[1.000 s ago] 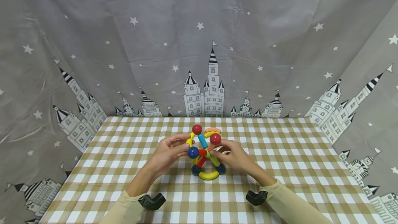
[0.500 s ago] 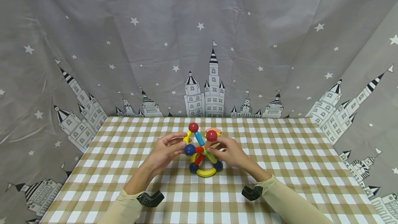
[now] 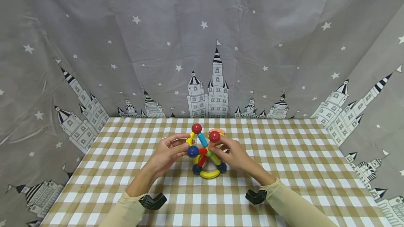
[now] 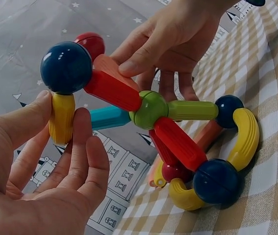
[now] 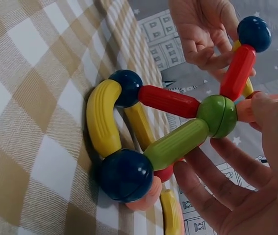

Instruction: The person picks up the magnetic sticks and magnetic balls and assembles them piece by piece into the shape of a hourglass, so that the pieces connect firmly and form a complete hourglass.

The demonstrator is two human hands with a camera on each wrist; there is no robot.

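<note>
A magnetic stick-and-ball model stands on the tablecloth, its rods radiating from a green ball (image 4: 148,110). My left hand (image 3: 166,152) pinches an upper yellow curved rod (image 4: 63,117) between thumb and fingers, just below a navy ball (image 4: 66,67). On the other side, my right hand (image 3: 234,152) grips a salmon rod (image 5: 246,110) below a red ball (image 3: 214,136). A blue rod (image 3: 202,139) runs up to a second red ball (image 3: 196,128). Lower down, a red rod (image 5: 169,101) and a green rod (image 5: 177,143) reach navy balls joined by a yellow curved rod (image 5: 103,117).
Behind the model lies a salmon curved rod (image 3: 217,130) beside a yellow one, partly hidden by the red ball. A checked tablecloth (image 3: 126,171) covers the table. A grey curtain (image 3: 271,38) with castles hangs along its far edge.
Both hands have shifted the model slightly left and away from the person, mostly in the first half second. Since then it has stayed nearly still, in the same grip.
</note>
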